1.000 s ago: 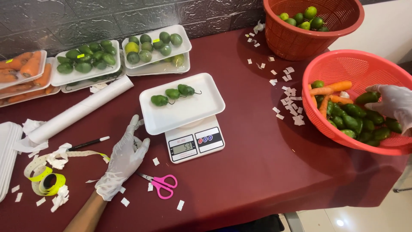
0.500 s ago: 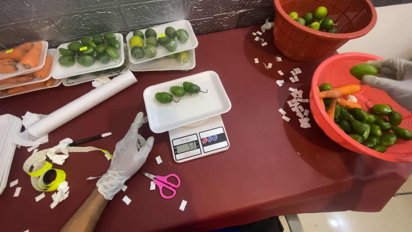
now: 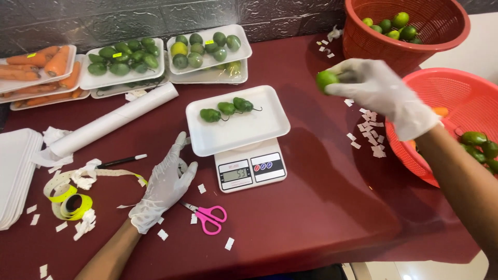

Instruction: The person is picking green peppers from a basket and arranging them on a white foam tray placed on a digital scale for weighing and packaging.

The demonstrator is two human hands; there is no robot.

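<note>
Right hand: gloved right hand (image 3: 381, 91) pinches a round green fruit (image 3: 327, 80) at its fingertips, held in the air above the dark red surface (image 3: 321, 207), between the scale tray and the baskets.
Left hand: gloved left hand (image 3: 165, 184) lies flat on the surface with fingers spread and holds nothing; its fingertips are just beside the corner of the white foam tray (image 3: 244, 129).
On the scale: the foam tray sits on a white digital kitchen scale (image 3: 250, 169) and carries three small dark green peppers (image 3: 226, 109) near its far edge; most of the tray is bare, so filling looks only begun.
Done already: packed trays of green produce (image 3: 124, 59) and a tray of carrots (image 3: 39, 65) stand along the wall.
Left to pack: a red basket (image 3: 441, 88) at the right holds green peppers and a carrot; a second, deeper red basket (image 3: 363, 36) behind holds more round green fruit.
Nearby: pink scissors (image 3: 210, 215), a stack of empty trays (image 3: 15, 176), a white roll (image 3: 111, 122) and paper scraps lie around.
</note>
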